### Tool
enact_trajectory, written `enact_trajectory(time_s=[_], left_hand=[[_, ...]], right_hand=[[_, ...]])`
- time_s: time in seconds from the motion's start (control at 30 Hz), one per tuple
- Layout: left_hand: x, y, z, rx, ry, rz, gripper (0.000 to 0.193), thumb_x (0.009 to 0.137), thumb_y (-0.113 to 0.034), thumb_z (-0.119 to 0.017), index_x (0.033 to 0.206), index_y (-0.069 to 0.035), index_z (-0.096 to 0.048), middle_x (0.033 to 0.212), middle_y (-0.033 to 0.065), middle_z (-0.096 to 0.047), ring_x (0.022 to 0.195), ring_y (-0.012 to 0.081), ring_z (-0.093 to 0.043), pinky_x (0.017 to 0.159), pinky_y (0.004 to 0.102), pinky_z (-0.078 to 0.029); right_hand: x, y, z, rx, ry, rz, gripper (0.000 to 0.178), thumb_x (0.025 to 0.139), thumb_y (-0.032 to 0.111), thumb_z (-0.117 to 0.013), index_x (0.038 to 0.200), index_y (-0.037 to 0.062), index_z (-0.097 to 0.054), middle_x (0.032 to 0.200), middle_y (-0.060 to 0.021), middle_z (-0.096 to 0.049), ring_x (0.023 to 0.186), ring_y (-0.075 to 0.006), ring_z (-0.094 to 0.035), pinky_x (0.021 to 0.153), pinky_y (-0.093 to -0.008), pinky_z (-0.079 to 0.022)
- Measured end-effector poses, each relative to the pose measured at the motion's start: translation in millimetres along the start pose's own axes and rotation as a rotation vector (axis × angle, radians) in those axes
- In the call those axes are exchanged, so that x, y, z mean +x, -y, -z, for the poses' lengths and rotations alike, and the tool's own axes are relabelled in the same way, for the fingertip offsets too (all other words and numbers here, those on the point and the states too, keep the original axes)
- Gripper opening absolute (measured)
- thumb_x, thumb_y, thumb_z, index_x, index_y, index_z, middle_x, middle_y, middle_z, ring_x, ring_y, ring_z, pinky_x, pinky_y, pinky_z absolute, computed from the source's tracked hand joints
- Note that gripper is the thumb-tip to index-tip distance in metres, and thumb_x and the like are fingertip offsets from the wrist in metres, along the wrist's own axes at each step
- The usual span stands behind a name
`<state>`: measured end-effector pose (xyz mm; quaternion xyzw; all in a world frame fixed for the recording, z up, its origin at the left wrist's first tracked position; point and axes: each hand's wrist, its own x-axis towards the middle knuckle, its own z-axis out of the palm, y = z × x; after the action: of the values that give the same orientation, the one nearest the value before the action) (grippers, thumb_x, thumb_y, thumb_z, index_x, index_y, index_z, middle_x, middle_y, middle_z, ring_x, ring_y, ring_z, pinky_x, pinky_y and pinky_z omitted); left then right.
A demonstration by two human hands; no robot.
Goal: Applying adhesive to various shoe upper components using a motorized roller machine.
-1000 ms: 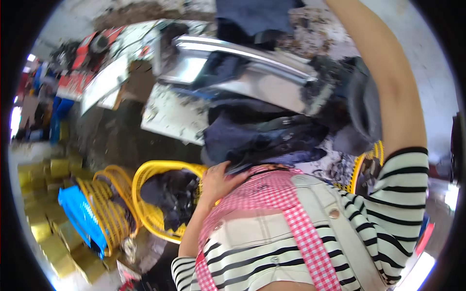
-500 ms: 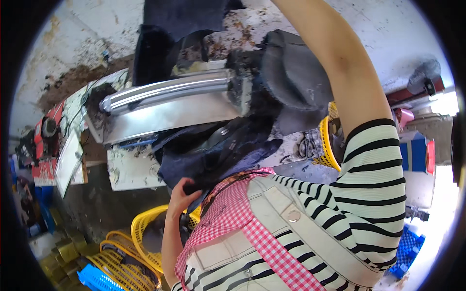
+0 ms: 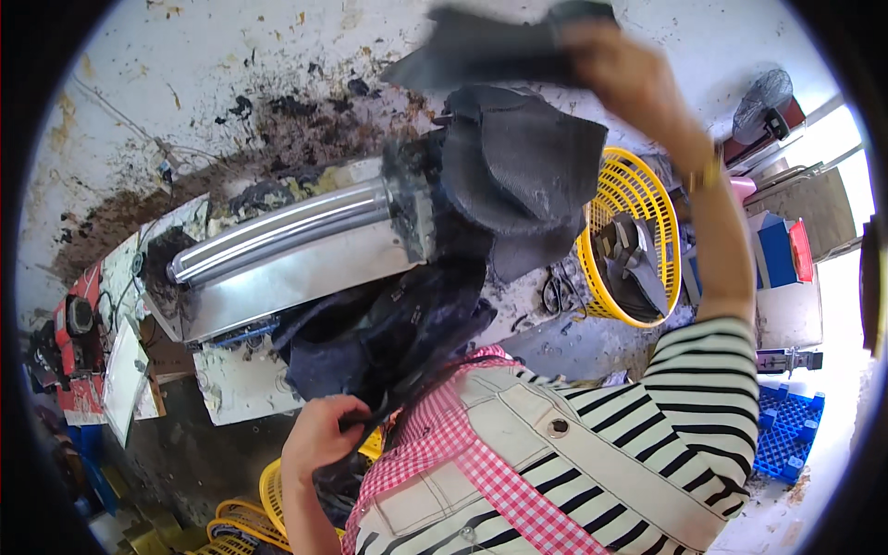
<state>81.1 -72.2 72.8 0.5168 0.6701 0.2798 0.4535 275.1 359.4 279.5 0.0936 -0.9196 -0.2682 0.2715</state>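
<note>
My right hand [image 3: 624,79] is raised over the far side of the bench, shut on a dark grey sheet [image 3: 499,51] of leather-like material; both are blurred by motion. Below it, a stack of dark grey pieces [image 3: 527,157] lies beside a machine with a shiny metal roller [image 3: 287,227] and a flat metal plate [image 3: 305,277]. My left hand [image 3: 324,433] is low, at the near edge of a dark blue cloth [image 3: 342,356] bunched in front of the machine. Its fingers are curled by dark material, and what they hold is hidden.
A yellow basket [image 3: 673,245] with dark offcuts stands right of the stack, scissors [image 3: 558,291] beside it. More yellow baskets [image 3: 270,490] sit low on the left. A red machine [image 3: 79,319] is at far left, a fan [image 3: 763,106] at far right, a blue crate [image 3: 788,435] on the floor.
My right arm has come back into view, with the dark sheet carried off the area behind the roller. My left hand has shifted slightly left and down. The view has tilted.
</note>
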Motion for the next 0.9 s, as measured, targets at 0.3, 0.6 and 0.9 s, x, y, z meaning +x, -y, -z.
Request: enact_trajectory(time_s=[0.3,0.6,0.9], left_hand=[[-11.1,-108.2,53.4,0.639,0.002,-0.202,0.019,0.063,-0.004,-0.060,0.081,-0.006,-0.059,0.074,0.0099,-0.059,0.075,0.0303,-0.059,0.083,0.0397,-0.045],[-31.4,-100.7,69.3,0.662,-1.334,-0.306,0.063,0.065,-0.024,-0.077,0.119,-0.003,-0.055,0.115,0.0145,-0.057,0.115,0.0283,-0.052,0.110,0.0504,-0.027],[-77.7,-3.4,34.6,-1.044,-1.138,-0.143,0.038,0.080,-0.002,-0.071,0.116,0.001,-0.059,0.108,0.0093,-0.066,0.096,0.0209,-0.064,0.088,0.0344,-0.051]], right_hand=[[-23.8,140.3,67.9,0.630,0.727,-0.531,0.038,0.067,0.024,-0.075,0.102,0.0109,-0.068,0.124,-0.0187,-0.056,0.113,-0.0327,-0.055,0.094,-0.0408,-0.045],[101.9,288.1,-49.3,2.137,0.075,-0.353,0.045,0.081,-0.004,-0.049,0.126,0.0003,-0.046,0.099,-0.0123,-0.062,0.091,-0.0131,-0.055,0.085,-0.0292,-0.044],[114.2,323.2,-56.2,2.425,0.257,-0.655,0.076,0.082,0.001,-0.068,0.145,0.0045,-0.027,0.132,-0.0069,-0.047,0.121,-0.0122,-0.044,0.102,-0.0284,-0.035]])
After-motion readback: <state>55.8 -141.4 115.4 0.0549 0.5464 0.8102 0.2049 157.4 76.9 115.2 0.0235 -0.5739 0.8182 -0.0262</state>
